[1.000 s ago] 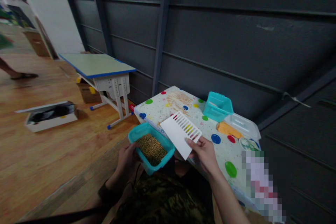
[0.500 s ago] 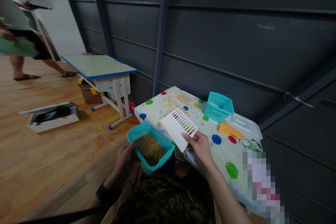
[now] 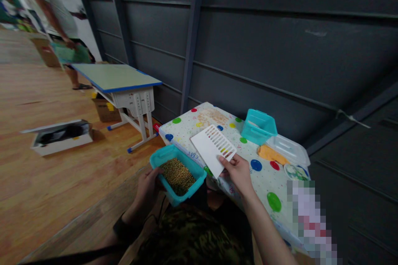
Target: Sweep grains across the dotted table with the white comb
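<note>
My left hand grips the near left rim of a teal plastic tub, held off the table's front edge. Inside the tub lie many small tan beans, perhaps soybeans. My right hand, thumb on top, pinches a flat white slotted card by its right edge. The card has a row of long slots at its far end and hovers over the table. Beyond it, small pale grains or flakes are spread on the balloon-print tablecloth.
Farther back on the table stands a second teal tub, beside a clear lid and an orange cloth. A dark panelled wall runs behind. At left are a school desk, an opened white box and a walking person.
The slotted card and my right hand have shifted slightly right and toward the table's far side. The tub stays nearly still. The person at left has moved right.
</note>
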The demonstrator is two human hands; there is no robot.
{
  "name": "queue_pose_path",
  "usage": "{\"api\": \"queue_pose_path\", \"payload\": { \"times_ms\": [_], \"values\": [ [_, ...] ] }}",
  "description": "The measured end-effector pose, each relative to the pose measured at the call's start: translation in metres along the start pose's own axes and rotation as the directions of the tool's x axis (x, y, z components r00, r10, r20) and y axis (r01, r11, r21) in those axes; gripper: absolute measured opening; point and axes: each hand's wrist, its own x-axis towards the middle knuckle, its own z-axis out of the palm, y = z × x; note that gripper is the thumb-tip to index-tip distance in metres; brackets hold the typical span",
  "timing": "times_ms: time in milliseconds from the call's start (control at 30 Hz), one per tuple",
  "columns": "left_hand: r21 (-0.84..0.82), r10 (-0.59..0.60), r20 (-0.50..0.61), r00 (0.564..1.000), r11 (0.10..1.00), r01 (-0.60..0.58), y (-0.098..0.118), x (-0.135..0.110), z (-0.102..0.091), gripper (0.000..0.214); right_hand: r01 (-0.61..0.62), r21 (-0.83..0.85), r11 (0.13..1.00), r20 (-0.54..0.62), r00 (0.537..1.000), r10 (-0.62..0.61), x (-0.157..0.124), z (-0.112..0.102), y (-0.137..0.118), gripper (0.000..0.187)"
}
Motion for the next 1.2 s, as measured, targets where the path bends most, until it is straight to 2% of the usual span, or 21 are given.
{"api": "queue_pose_path", "payload": {
  "times_ms": [100, 267, 433, 567, 633, 867, 1000, 1100, 1200],
  "values": [
    [0.005, -0.009, -0.005, 1.000, 1.000, 0.009, 0.000, 0.002, -0.001, 0.024, 0.047, -0.037, 0.998, -0.082, 0.995, -0.050, 0.025, -0.002, 0.001, 0.067],
    [-0.008, -0.022, -0.005, 1.000, 1.000, 0.022, 0.001, 0.006, -0.001, 0.022, 0.015, -0.092, 0.996, -0.040, 0.999, -0.019, 0.049, 0.002, 0.008, 0.063],
    [0.003, -0.036, -0.037, 0.999, 0.999, 0.036, 0.002, 0.004, 0.001, 0.022, -0.032, -0.081, 0.996, 0.059, 0.998, 0.037, 0.042, 0.006, 0.005, 0.062],
    [0.001, 0.001, 0.012, 1.000, 1.000, -0.001, 0.005, 0.002, -0.001, 0.021, -0.049, -0.062, 0.997, 0.147, 0.987, 0.058, 0.030, 0.011, -0.003, 0.064],
    [0.013, 0.000, 0.003, 1.000, 1.000, 0.000, 0.006, 0.002, -0.001, 0.020, -0.064, -0.060, 0.996, 0.183, 0.980, 0.074, 0.024, 0.013, -0.008, 0.065],
    [0.022, 0.007, -0.019, 1.000, 1.000, -0.006, 0.004, 0.006, -0.003, 0.020, -0.093, -0.032, 0.995, 0.247, 0.964, 0.098, 0.017, 0.014, -0.014, 0.066],
    [0.022, 0.001, 0.000, 1.000, 1.000, -0.001, 0.001, 0.007, -0.005, 0.021, -0.053, -0.018, 0.998, 0.170, 0.984, 0.055, 0.021, 0.004, -0.015, 0.069],
    [0.008, -0.015, -0.021, 1.000, 1.000, 0.015, -0.001, 0.007, -0.007, 0.022, 0.011, -0.029, 1.000, 0.043, 0.999, -0.010, 0.034, -0.014, -0.021, 0.069],
    [-0.025, -0.017, -0.052, 0.999, 1.000, 0.015, -0.001, 0.006, -0.006, 0.025, 0.103, -0.108, 0.989, -0.104, 0.988, -0.114, 0.060, -0.035, -0.030, 0.071]
  ]
}}
